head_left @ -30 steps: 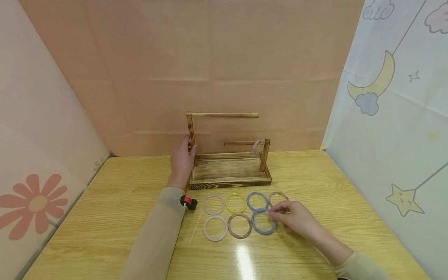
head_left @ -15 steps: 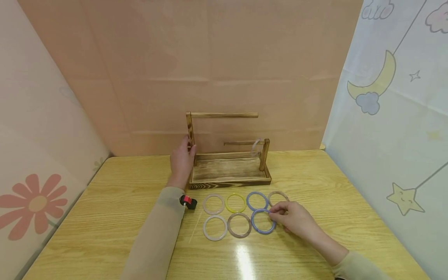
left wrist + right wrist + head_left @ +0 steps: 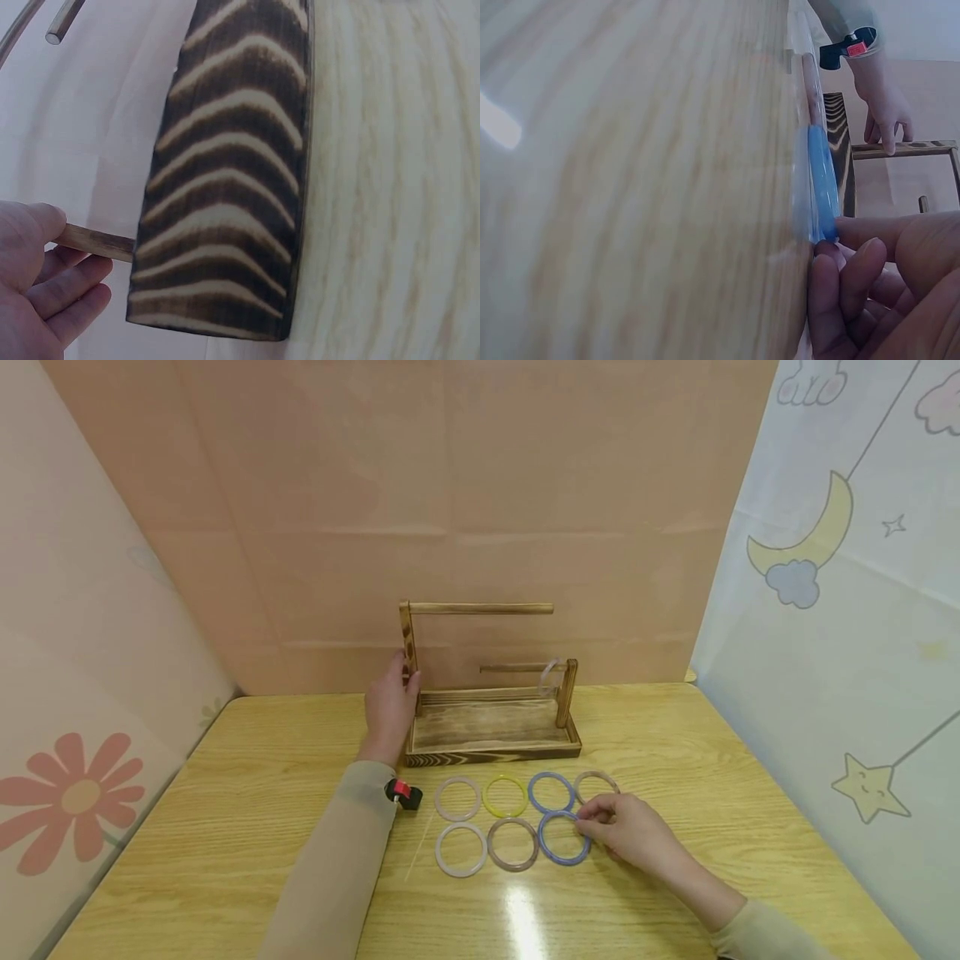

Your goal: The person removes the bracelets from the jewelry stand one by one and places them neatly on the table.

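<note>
My left hand grips the left upright of a brown wooden rack; in the left wrist view its fingers curl at that post. My right hand pinches the right edge of the nearer blue bangle, which lies at about table level. In the right wrist view, the blue bangle appears edge-on at the fingertips. Behind it lies another blue bangle, and beside that a brownish one, partly hidden by the right hand. A clear bangle hangs on the rack's lower rod.
To the left lie a yellow bangle, a pinkish one, a white one and another brownish one. The rack's upper rod has a free right end. A peach backdrop stands behind the table.
The nearer blue bangle's far edge has come slightly toward me, away from the other blue bangle, while the right hand stays on it. The left hand has not moved.
</note>
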`<action>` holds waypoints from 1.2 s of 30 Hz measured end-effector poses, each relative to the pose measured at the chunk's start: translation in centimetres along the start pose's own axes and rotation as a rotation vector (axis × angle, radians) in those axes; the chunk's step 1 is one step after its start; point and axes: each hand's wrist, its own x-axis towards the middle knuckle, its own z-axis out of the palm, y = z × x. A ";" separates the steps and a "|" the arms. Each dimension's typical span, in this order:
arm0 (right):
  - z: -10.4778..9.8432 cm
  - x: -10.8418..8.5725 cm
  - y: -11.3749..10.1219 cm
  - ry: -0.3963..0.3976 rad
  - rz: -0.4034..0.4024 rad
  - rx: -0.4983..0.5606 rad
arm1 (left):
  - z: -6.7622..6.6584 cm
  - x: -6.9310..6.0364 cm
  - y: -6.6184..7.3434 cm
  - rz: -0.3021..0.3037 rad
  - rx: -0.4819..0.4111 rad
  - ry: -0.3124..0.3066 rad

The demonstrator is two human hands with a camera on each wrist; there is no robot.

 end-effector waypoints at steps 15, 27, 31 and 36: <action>0.0 0.0 0.1 -0.011 -0.019 0.010 | -0.1 0.0 0.0 -0.005 0.001 -0.004; -0.6 0.6 -0.5 0.022 -0.098 -0.070 | 0.0 0.0 -0.1 0.002 0.016 0.003; -1.1 0.9 -1.5 0.066 -0.134 -0.083 | 0.0 0.0 -0.1 -0.002 0.020 0.003; -1.5 1.2 -2.9 0.088 -0.112 -0.001 | 0.0 0.0 0.0 -0.002 0.015 0.002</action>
